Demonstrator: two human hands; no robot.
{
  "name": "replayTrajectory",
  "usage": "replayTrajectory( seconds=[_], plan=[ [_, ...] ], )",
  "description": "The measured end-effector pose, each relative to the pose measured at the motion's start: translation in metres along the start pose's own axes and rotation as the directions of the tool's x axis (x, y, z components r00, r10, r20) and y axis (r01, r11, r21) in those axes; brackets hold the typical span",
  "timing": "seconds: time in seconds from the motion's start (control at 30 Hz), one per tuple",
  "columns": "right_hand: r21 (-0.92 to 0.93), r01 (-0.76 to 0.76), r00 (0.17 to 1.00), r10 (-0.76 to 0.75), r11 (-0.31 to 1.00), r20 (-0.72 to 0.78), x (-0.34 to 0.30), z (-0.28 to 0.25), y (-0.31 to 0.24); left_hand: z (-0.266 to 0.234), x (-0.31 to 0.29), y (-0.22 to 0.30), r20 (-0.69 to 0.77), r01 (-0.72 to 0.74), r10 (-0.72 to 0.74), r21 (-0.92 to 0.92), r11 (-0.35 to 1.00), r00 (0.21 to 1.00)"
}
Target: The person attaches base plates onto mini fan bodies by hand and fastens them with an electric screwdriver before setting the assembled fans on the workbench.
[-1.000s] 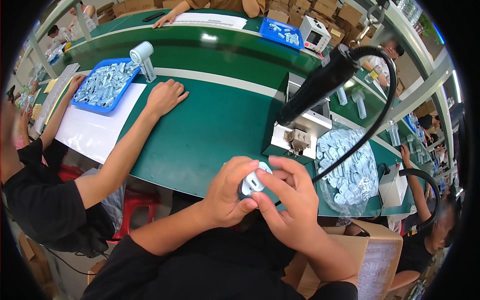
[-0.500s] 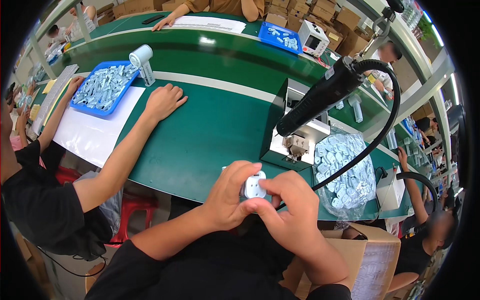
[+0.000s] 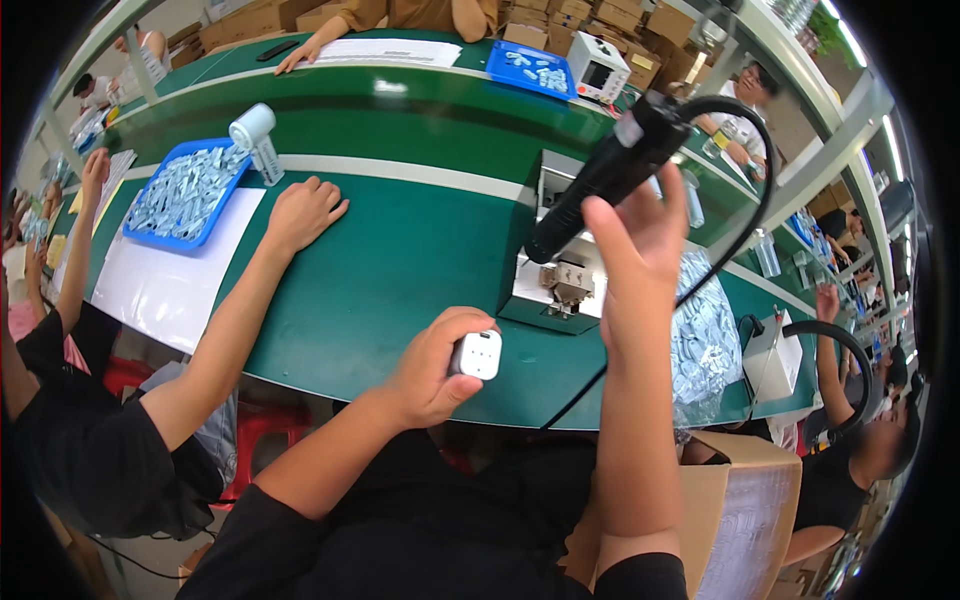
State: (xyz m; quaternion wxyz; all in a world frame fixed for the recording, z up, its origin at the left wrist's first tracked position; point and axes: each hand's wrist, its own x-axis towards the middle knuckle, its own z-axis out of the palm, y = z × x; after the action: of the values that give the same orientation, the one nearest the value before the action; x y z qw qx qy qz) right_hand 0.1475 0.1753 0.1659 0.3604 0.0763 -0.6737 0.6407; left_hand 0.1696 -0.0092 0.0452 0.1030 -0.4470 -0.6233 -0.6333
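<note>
My left hand [image 3: 435, 370] is wrapped round a small white plastic housing [image 3: 481, 355], its rounded-square end facing up. Small holes and a dark slot show in that end; the rest of the housing is hidden in my grip. My right hand [image 3: 645, 240] is raised with fingers spread, at the side of a hanging black electric screwdriver [image 3: 600, 180]; whether it touches the tool I cannot tell. Below the screwdriver's tip stands a metal box-shaped fixture [image 3: 555, 300] with a small clamp block on its front.
Right of the fixture lies a clear bag of pale-blue parts [image 3: 705, 345]; an open carton [image 3: 745, 470] stands below. A co-worker's arm [image 3: 255, 270] rests on the table at left, near a blue tray [image 3: 205, 240] of parts. The screwdriver's cable [image 3: 768, 150] loops down at right.
My right hand has let go of the white housing and moved up and right to the screwdriver. My left hand keeps the housing, slightly further left. The view has shifted a little.
</note>
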Motion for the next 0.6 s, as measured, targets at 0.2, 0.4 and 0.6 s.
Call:
replayTrajectory(
  seconds=[0.2, 0.4, 0.6],
  plan=[
    [0.182, -0.212, 0.966, 0.178, 0.96, 0.188, 0.016, 0.001, 0.0, -0.001, -0.003, -0.01, -0.052, 0.058, -0.065, -0.143, 0.988, 0.997],
    [0.368, -0.181, 0.982, 0.146, 0.912, 0.12, 0.011, -0.025, -0.006, -0.002, 0.004, -0.008, -0.02, 0.063, -0.069, -0.206, 0.977, 0.997],
    [0.248, -0.159, 0.986, 0.144, 0.956, 0.079, 0.019, -0.028, 0.007, 0.011, 0.013, -0.005, -0.129, 0.126, -0.155, -0.209, 0.97, 0.979]
  ],
)
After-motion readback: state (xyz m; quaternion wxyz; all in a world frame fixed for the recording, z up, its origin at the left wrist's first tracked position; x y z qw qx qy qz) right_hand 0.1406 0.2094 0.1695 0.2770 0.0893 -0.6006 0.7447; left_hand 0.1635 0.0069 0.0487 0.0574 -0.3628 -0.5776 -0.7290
